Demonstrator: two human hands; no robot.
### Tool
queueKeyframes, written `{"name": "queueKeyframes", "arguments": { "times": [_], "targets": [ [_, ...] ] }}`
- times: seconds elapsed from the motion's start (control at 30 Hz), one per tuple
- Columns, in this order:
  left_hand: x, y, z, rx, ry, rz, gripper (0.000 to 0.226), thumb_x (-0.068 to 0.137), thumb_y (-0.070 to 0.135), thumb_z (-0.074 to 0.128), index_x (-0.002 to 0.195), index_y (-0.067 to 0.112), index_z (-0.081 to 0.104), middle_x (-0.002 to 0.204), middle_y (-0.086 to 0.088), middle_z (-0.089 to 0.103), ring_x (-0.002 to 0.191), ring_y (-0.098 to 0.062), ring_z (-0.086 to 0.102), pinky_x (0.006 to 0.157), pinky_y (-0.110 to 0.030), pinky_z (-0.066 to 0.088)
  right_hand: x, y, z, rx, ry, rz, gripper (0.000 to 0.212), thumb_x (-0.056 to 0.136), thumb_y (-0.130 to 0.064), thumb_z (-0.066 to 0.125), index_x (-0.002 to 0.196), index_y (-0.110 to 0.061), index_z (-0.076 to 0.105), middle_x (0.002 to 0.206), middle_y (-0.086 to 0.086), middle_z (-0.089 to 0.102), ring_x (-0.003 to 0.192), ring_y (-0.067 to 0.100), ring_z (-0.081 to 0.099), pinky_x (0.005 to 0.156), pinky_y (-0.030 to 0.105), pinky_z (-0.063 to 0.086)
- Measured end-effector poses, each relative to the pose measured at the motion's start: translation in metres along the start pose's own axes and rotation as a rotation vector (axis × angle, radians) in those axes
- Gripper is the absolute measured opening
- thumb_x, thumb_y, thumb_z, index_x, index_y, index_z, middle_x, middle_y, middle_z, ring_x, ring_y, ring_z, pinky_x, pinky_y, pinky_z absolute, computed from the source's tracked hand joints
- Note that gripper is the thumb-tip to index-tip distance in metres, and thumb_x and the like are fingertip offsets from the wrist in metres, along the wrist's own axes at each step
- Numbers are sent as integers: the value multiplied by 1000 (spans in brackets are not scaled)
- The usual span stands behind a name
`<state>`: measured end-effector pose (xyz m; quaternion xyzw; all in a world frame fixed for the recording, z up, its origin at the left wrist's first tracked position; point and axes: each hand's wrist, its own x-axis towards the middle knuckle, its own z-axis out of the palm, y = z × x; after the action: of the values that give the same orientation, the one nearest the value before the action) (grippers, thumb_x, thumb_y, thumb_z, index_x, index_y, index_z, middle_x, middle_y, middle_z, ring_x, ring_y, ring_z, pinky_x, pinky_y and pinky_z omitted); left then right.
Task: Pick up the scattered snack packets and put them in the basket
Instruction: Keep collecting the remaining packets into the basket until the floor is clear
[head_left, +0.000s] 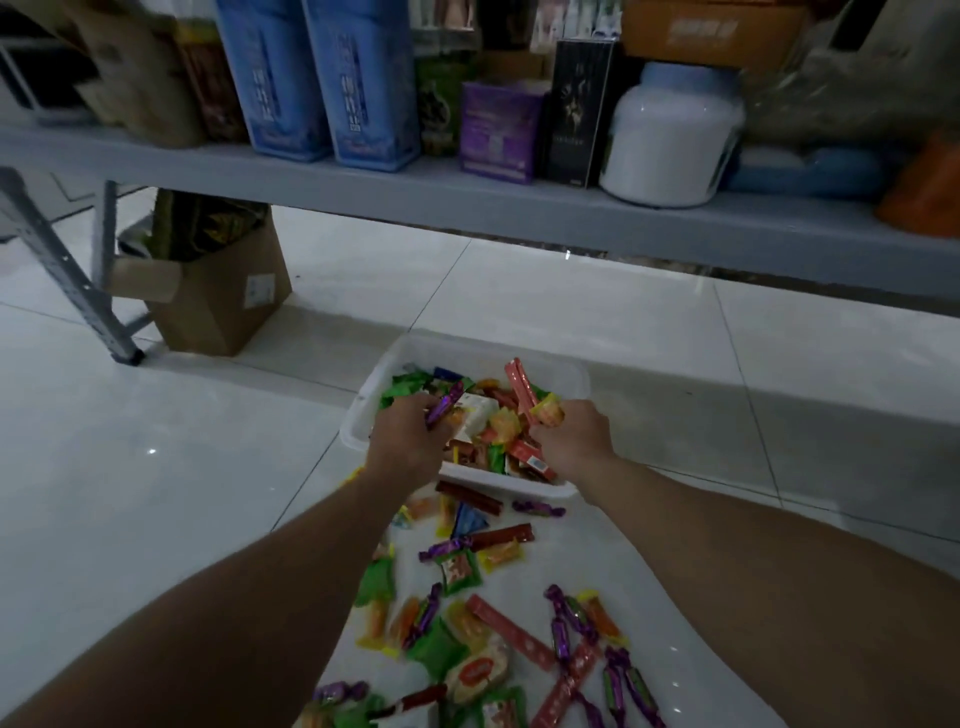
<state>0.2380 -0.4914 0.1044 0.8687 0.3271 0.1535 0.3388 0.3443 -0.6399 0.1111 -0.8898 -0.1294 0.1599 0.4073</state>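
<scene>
A white plastic basket (566, 366) sits on the tiled floor, holding many coloured snack packets. My left hand (405, 436) hovers over its left side, closed around a purple-wrapped candy (444, 408) and other packets. Over the basket's right side, my right hand (576, 436) grips a red stick packet (519, 387) and a yellow-orange packet (548, 413). Several more packets lie scattered on the floor (493, 613) between my forearms, in green, purple, red and orange wrappers.
A grey metal shelf (467, 202) runs across above the basket, loaded with blue boxes (317, 78), a purple pack, a black box and a white jar (670, 135). A cardboard box (218, 291) stands by the shelf leg (67, 270) at left.
</scene>
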Motion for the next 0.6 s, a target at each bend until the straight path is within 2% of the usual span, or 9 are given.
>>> {"name": "queueKeyframes", "arguments": {
  "times": [0.07,0.17,0.27,0.33,0.43,0.53,0.6],
  "targets": [
    [12,2,2,18,-6,-6,11,90,27,63,85,17,66,72,1,60,69,-15,53,52,-25,30,14,-3,0,39,16,34,13,87,-16,63,94,-7,69,89,13,67,78,28,63,56,24,42],
    [33,4,20,-31,-23,-17,10,90,23,63,81,19,63,68,2,58,66,-14,53,51,-21,32,43,1,2,55,13,77,9,86,-16,66,89,-7,67,84,12,65,68,22,59,47,22,37],
    [55,5,48,-50,-28,-50,17,89,30,63,75,23,59,63,4,55,66,-18,54,60,-27,40,75,13,5,37,-21,105,9,84,-15,66,83,-7,65,82,13,64,72,27,61,54,26,42],
    [70,6,69,-76,-41,-77,21,90,29,63,71,20,59,63,1,54,63,-19,52,53,-26,37,98,23,7,10,-41,117,9,83,-14,66,88,-6,66,86,14,64,78,29,63,57,27,44],
    [92,8,98,-98,-52,-145,15,91,23,61,81,13,64,68,-5,58,59,-17,51,47,-24,33,134,39,11,-39,-96,100,12,83,-12,66,93,-6,66,90,14,64,80,29,62,54,26,42],
    [116,10,129,-119,-9,-212,23,91,24,61,71,12,61,62,-6,55,62,-22,52,51,-27,35,166,51,17,-50,-144,81,10,84,-12,66,92,-6,66,89,15,65,79,31,65,61,33,54],
    [131,13,145,-182,39,-299,17,90,24,62,82,10,67,71,-8,61,66,-21,55,55,-28,41,185,57,22,-45,-173,76,8,84,-10,66,90,-6,65,89,15,65,78,31,66,67,38,58]
  ]
}}
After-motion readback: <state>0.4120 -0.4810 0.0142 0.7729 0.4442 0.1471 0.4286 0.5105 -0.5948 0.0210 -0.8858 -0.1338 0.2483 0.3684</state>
